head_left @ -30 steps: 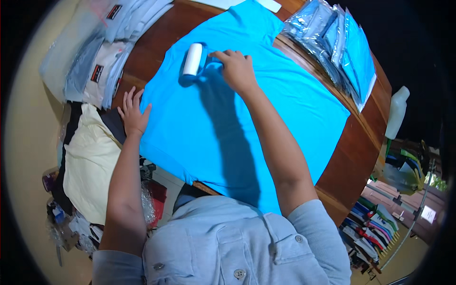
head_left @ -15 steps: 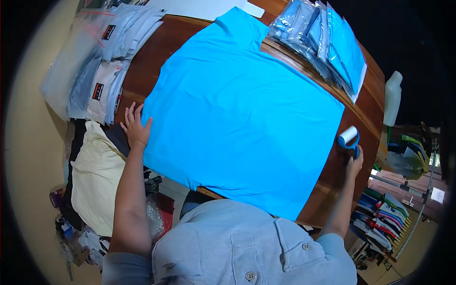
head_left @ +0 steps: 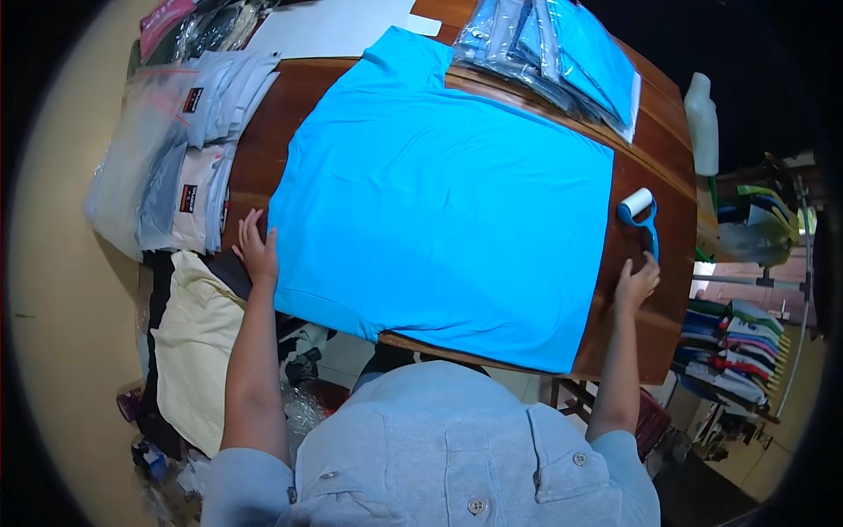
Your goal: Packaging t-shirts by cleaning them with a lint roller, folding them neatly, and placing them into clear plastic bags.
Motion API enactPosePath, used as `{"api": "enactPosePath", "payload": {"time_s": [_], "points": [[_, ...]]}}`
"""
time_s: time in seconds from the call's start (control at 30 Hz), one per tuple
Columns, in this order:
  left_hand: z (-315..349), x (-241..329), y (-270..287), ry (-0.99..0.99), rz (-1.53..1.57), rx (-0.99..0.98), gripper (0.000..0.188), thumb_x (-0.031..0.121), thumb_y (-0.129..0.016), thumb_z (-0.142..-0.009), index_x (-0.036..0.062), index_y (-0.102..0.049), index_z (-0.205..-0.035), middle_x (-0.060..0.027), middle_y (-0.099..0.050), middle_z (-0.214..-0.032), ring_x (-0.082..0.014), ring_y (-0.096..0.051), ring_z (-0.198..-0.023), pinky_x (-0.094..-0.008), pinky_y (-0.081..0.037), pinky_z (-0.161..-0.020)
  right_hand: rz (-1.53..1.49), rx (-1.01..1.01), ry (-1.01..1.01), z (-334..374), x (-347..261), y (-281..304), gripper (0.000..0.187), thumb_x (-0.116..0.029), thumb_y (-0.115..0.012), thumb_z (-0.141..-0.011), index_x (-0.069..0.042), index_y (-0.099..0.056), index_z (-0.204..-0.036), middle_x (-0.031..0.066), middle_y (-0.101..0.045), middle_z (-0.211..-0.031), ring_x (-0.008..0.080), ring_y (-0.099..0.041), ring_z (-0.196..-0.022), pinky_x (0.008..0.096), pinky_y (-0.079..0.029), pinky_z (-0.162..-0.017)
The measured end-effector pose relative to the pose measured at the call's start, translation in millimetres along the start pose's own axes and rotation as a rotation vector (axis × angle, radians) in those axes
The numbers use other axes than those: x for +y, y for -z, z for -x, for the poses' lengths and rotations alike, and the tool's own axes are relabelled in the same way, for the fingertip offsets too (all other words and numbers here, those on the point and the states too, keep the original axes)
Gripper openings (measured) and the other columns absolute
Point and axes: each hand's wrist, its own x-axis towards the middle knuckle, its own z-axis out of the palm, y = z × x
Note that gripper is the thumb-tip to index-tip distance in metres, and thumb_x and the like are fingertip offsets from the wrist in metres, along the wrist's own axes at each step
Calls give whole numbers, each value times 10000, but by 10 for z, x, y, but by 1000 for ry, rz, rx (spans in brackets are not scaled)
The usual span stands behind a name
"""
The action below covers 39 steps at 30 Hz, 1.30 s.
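A bright blue T-shirt (head_left: 439, 220) lies spread out on the brown wooden table, its surface lightly wrinkled. At its left edge rests my left hand (head_left: 256, 250), fingers apart, with the thumb beside the fabric. To the right of the shirt, a lint roller (head_left: 639, 211) with a white roll and a blue handle lies on the table. My right hand (head_left: 638, 285) is just below it, a fingertip at the handle's end and the fingers loosely bent, not wrapped round the handle.
Clear-bagged folded garments (head_left: 189, 167) are stacked at the left. More bagged blue garments (head_left: 562, 61) lie at the far right, and white sheets (head_left: 329, 26) at the back. A cream cloth (head_left: 198, 342) hangs near my left arm. Beyond the table's right side hang several garments (head_left: 733, 351).
My right hand has slid back along the lint roller's handle, loosening its hold and exposing more of it. My left hand stays by the shirt's left edge. The whole view has shifted slightly.
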Motion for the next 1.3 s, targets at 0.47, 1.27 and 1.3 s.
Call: {"api": "enactPosePath", "payload": {"time_s": [0.47,1.27,1.3], "points": [[1935,-1080,-356,1127,812,-679,475,247,-616,-937,83,-477,-1360,-122,-537,-1329,-261,-557,-1168,-401,-419,-1037,9,-294,-224,2347,-368,858,376,-297,-688,-909,16,-560,-1072,201,-566,-1074,382,-528,-1035,461,-415,-899],[1625,-1156,-334,674,714,-923,544,319,-700,-899,73,-533,-1356,-51,-612,-1242,-182,-592,-1077,-350,-466,-928,-550,-484,13,2109,-158,1147,412,151,-443,-747,2,-558,-1114,115,-572,-1047,215,-585,-929,297,-469,-817],[1573,-1135,-196,544,605,-945,529,335,-695,-901,72,-547,-1336,-54,-622,-1225,-172,-595,-1061,-343,-473,-909,-493,-506,-20,2065,-178,1172,366,153,-450,-751,13,-586,-1060,130,-582,-1046,278,-598,-1007,320,-472,-861]]}}
